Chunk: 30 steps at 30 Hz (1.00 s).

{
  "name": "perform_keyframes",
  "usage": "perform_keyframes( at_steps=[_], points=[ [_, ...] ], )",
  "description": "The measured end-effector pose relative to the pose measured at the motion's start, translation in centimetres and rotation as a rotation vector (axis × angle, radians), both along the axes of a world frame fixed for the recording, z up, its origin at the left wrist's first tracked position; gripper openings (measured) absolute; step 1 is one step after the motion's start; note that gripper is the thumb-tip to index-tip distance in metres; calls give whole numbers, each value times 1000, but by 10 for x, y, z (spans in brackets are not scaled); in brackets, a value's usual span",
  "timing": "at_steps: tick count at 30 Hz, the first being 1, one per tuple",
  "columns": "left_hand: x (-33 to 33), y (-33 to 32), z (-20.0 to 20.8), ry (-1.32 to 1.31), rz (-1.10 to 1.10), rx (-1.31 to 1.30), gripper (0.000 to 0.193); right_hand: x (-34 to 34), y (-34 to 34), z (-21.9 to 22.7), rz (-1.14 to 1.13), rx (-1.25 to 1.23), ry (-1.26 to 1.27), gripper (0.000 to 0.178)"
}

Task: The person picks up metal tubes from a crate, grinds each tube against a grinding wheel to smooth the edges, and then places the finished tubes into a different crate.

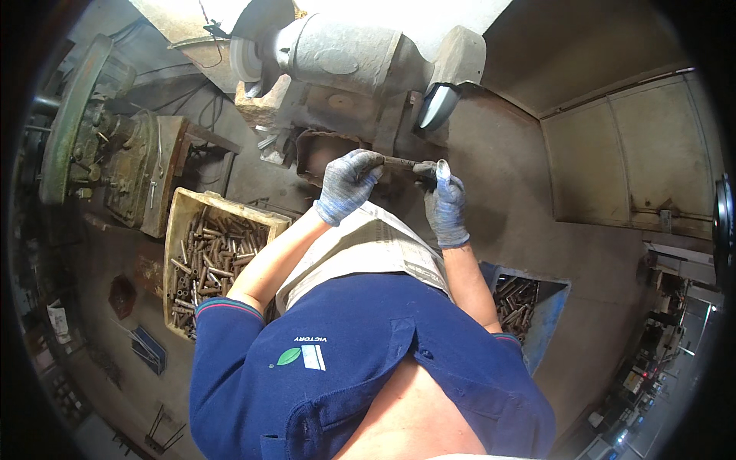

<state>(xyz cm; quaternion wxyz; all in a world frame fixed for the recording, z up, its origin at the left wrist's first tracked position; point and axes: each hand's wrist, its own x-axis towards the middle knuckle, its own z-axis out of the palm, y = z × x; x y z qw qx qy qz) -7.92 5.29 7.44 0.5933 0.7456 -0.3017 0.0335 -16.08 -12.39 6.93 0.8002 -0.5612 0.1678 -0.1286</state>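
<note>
Both hands wear grey-blue work gloves and meet in front of my lap. Between them a short dark metal tube lies roughly level. My left hand is closed around its left end. At the other end my right hand grips with the fingers, its thumb raised and away from the tube. The covered tube ends cannot be seen. Just beyond the hands stands a bench grinder with a pale wheel at its left and a guarded wheel at its right. The tube is apart from both wheels.
A yellowish crate full of metal tubes stands at my left. By my right arm is a blue bin with more dark pieces. A rusty open box sits below the grinder. Green machinery occupies the far left; metal panels stand right.
</note>
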Motion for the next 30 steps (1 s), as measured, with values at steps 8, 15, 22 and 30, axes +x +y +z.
perform_keyframes(
  at_steps=[8, 15, 22, 30],
  points=[
    [10, -17, -16, 578, -10, -122, 13, 3, 0, 2, -21, -172, -45, 30],
    [26, -33, -13, 791, -6, -126, 15, -1, -12, -3, -27, -132, -207, 18],
    [38, -48, -25, 906, -168, -278, 15, 6, -18, -3, -89, -668, -217, 22],
    [45, -74, -42, 755, -81, -199, 11, 11, -41, -36, -104, -535, -127, 22]
  ],
)
